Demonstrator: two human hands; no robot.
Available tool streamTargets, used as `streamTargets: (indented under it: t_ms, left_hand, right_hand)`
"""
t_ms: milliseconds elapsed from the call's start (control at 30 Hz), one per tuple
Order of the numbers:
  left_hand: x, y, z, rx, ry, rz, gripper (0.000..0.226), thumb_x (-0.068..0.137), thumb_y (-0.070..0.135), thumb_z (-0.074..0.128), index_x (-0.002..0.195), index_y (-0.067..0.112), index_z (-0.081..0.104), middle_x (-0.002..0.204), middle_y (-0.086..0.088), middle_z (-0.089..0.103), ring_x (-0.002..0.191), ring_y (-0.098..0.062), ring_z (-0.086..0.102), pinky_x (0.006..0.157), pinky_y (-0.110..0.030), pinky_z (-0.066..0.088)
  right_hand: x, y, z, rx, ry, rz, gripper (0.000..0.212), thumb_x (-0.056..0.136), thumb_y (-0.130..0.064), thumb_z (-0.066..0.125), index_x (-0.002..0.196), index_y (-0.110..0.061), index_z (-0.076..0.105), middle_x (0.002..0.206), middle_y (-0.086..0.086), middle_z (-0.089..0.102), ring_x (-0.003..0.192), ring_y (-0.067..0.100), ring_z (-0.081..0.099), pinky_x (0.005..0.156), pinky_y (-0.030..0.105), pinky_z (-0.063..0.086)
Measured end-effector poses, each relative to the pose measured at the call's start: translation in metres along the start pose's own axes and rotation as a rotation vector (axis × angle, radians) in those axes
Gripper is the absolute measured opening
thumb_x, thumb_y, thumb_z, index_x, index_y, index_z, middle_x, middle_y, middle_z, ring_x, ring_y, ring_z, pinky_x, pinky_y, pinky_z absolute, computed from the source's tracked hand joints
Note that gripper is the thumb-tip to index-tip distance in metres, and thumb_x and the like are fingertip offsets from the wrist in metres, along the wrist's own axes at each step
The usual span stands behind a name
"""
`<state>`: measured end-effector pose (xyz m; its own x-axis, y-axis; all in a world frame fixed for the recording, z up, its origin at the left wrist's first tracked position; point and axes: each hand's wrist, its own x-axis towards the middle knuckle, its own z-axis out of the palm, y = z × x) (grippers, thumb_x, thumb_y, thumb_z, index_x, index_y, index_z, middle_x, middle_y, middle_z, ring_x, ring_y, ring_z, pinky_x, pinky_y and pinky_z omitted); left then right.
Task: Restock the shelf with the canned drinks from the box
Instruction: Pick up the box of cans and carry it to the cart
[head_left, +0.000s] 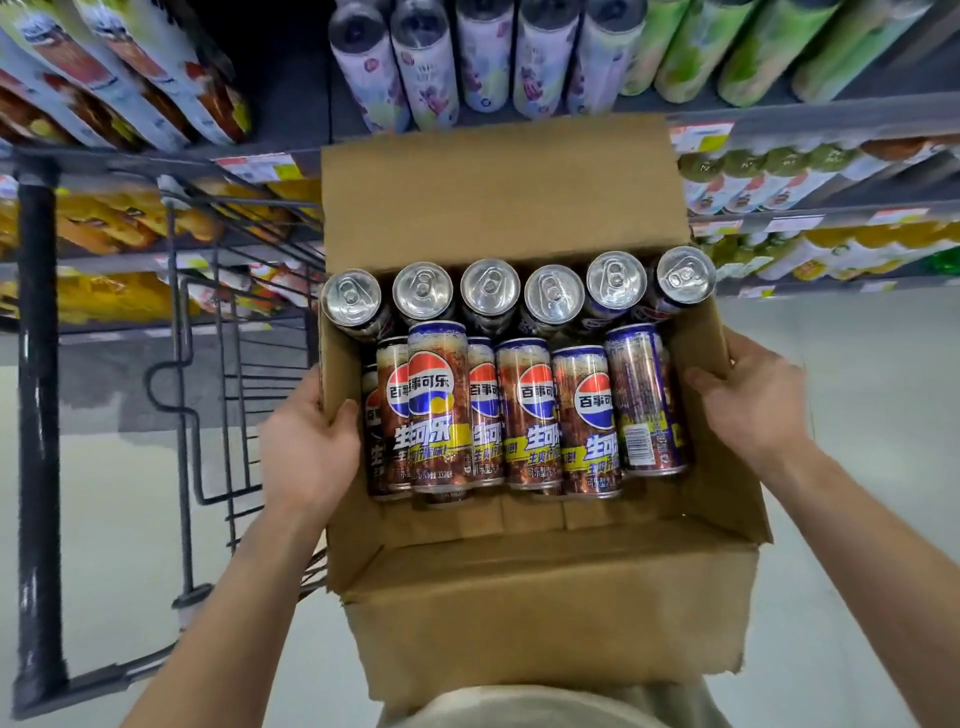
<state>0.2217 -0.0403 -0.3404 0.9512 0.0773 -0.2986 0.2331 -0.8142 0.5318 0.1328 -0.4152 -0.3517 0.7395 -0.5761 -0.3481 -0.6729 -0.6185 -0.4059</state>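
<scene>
An open cardboard box (519, 597) fills the middle of the head view, its flaps folded out. Inside, several cola cans (530, 415) with red, white and blue logos lie on their sides. A row of upright cans (553, 293) stands along the far wall, silver tops showing. My left hand (306, 447) grips the box's left wall, thumb over the rim. My right hand (753, 405) holds the right wall the same way. The shelf (779, 111) runs just beyond the box.
Pale patterned cans (426, 67) and green cans (753, 47) stand on the shelf above. Lower shelves (810, 213) at right hold more drinks behind price tags. A black wire cart (208, 364) stands at left, in front of snack bags (104, 218). Grey floor lies below.
</scene>
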Motion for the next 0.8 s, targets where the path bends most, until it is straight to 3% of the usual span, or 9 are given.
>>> streamTargets:
  t_ms: [133, 267, 367, 467, 600, 667, 733, 800]
  left_hand:
    - [0.015, -0.005, 0.025, 0.045, 0.004, -0.010, 0.027, 0.096, 0.012, 0.066, 0.121, 0.021, 0.068, 0.063, 0.015, 0.060, 0.059, -0.008, 0.057, 0.053, -0.017, 0.036]
    - [0.034, -0.010, 0.049, 0.089, -0.023, 0.016, 0.023, 0.096, 0.012, 0.065, 0.118, 0.019, 0.068, 0.075, 0.000, 0.069, 0.076, -0.033, 0.067, 0.062, -0.029, 0.039]
    - [0.047, -0.013, 0.067, 0.132, -0.013, 0.019, 0.025, 0.094, 0.009, 0.066, 0.118, 0.015, 0.068, 0.074, 0.002, 0.063, 0.078, -0.037, 0.066, 0.062, -0.028, 0.032]
    - [0.056, -0.020, 0.085, 0.121, -0.016, 0.019, 0.028, 0.096, 0.011, 0.064, 0.122, 0.019, 0.067, 0.078, 0.004, 0.066, 0.070, -0.026, 0.063, 0.058, -0.026, 0.036]
    - [0.070, -0.034, 0.111, 0.063, -0.044, -0.029, 0.032, 0.097, 0.013, 0.062, 0.126, 0.025, 0.066, 0.085, 0.008, 0.068, 0.074, -0.016, 0.062, 0.072, -0.026, 0.047]
    - [0.078, -0.040, 0.124, 0.041, -0.047, -0.042, 0.029, 0.098, 0.013, 0.062, 0.123, 0.024, 0.066, 0.085, 0.007, 0.070, 0.075, -0.015, 0.064, 0.070, -0.024, 0.046]
    - [0.086, -0.046, 0.137, 0.040, -0.046, -0.043, 0.028, 0.098, 0.012, 0.062, 0.123, 0.023, 0.066, 0.084, 0.007, 0.069, 0.071, -0.001, 0.060, 0.065, -0.013, 0.043]
    - [0.095, -0.054, 0.152, 0.046, -0.052, -0.045, 0.026, 0.099, 0.012, 0.062, 0.124, 0.019, 0.066, 0.085, 0.005, 0.070, 0.069, 0.004, 0.056, 0.066, -0.015, 0.045]
  right_hand:
    - [0.023, 0.010, 0.018, -0.006, -0.024, 0.008, 0.036, 0.091, -0.017, 0.067, 0.127, -0.021, 0.067, 0.103, 0.013, 0.075, 0.094, 0.038, 0.065, 0.073, 0.027, 0.037]
    - [0.046, 0.016, 0.036, 0.010, -0.044, 0.003, 0.032, 0.090, -0.015, 0.068, 0.122, -0.018, 0.068, 0.091, 0.009, 0.072, 0.088, 0.035, 0.065, 0.072, 0.026, 0.038]
    - [0.062, 0.018, 0.046, 0.030, -0.065, 0.015, 0.028, 0.090, -0.014, 0.066, 0.117, -0.018, 0.069, 0.082, 0.004, 0.063, 0.080, 0.028, 0.058, 0.071, 0.028, 0.038]
    - [0.074, 0.022, 0.059, 0.014, -0.076, 0.000, 0.029, 0.091, -0.013, 0.065, 0.120, -0.017, 0.069, 0.088, 0.010, 0.066, 0.079, 0.025, 0.052, 0.072, 0.026, 0.035]
    - [0.090, 0.032, 0.085, 0.027, -0.100, 0.013, 0.029, 0.094, -0.013, 0.063, 0.122, -0.018, 0.067, 0.088, 0.005, 0.064, 0.079, 0.023, 0.050, 0.072, 0.024, 0.035]
    - [0.098, 0.038, 0.100, 0.063, -0.104, 0.027, 0.034, 0.094, -0.014, 0.063, 0.128, -0.019, 0.066, 0.091, 0.003, 0.065, 0.082, 0.022, 0.053, 0.076, 0.025, 0.039]
    - [0.107, 0.044, 0.115, 0.096, -0.103, 0.050, 0.038, 0.094, -0.014, 0.063, 0.131, -0.020, 0.065, 0.095, 0.004, 0.068, 0.085, 0.022, 0.057, 0.079, 0.026, 0.041]
    - [0.116, 0.053, 0.131, 0.091, -0.098, 0.065, 0.037, 0.094, -0.015, 0.064, 0.131, -0.021, 0.064, 0.097, 0.005, 0.071, 0.086, 0.025, 0.061, 0.078, 0.027, 0.043]
